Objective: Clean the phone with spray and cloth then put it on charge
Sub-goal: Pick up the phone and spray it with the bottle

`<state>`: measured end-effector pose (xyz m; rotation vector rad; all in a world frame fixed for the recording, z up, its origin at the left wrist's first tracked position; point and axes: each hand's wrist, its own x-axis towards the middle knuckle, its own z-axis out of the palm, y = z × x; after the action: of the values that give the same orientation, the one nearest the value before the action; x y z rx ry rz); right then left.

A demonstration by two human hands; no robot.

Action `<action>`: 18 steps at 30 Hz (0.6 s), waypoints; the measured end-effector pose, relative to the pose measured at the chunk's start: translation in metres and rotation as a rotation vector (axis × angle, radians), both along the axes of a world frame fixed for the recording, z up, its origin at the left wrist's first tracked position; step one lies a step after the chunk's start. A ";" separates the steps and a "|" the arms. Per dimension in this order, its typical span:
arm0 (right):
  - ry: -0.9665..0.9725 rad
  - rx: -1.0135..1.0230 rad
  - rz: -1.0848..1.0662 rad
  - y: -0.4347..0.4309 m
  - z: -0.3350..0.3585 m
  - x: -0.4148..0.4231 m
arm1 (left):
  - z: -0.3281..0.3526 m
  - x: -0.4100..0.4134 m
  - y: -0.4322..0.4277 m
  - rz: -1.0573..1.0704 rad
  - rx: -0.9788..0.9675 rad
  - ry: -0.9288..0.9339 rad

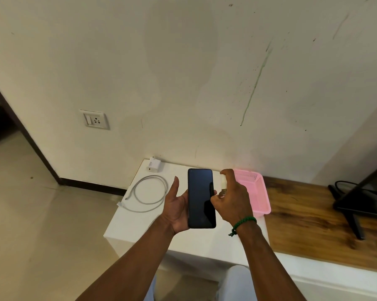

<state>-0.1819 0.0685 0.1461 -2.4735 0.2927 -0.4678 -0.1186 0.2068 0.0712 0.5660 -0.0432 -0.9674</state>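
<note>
A black phone (200, 198) lies screen-up in my left hand (176, 206), held above the white table (139, 227); the thumb stands off its left edge and fingertips curl round its right edge. My right hand (233, 198) grips a small white spray bottle (223, 183) just right of the phone, with the index finger curled over its top. Most of the bottle is hidden by the hand. A white charging cable (149, 193) lies coiled on the table to the left. A white charger plug (154, 166) stands at the table's far corner. No cloth is visible.
A pink plastic basket (259, 192) sits behind my right hand. A wall socket (95, 120) is on the wall up left. A wooden top (309, 216) extends right, with a black monitor stand (355, 211) and cables on it.
</note>
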 end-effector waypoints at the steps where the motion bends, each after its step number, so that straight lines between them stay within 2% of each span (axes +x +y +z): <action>1: 0.004 -0.001 -0.002 0.000 -0.001 0.000 | 0.000 0.000 0.000 -0.004 0.000 -0.010; 18: 0.012 -0.006 -0.022 -0.003 -0.005 0.001 | 0.000 0.000 -0.002 -0.037 -0.029 -0.019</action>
<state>-0.1806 0.0656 0.1407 -2.4824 0.3236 -0.4639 -0.1182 0.2049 0.0709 0.5493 -0.0847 -0.9963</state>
